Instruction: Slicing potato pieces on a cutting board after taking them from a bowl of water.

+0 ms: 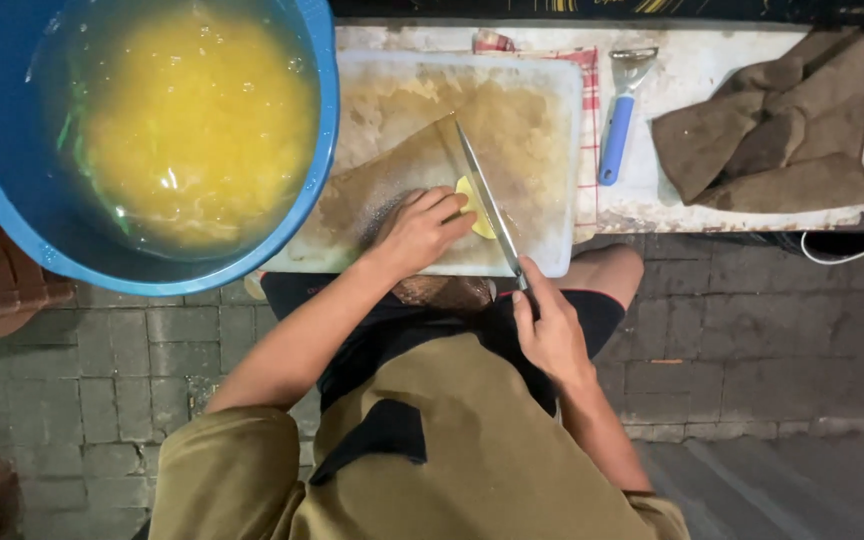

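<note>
From the head camera, the small pale yellow wedge of fruit (473,207) lies on the stained white plastic cutting board (542,110). The left hand (420,231) pins it with fingertips, grip pressed on its near-left side. The right hand (550,332) is clenched around the handle of the long steel knife (484,197), whose blade runs diagonally away across the wedge's right edge. A blue tub of yellow liquid (327,120) overlaps the board's left end; a blue-handled peeler (619,122) and brown cloth (782,125) rest on the worn table (692,70).

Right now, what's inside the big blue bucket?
The big round blue plastic bucket holds water with a heap of yellow cut pieces and green bits. The heap covers the bucket's bottom.
</note>
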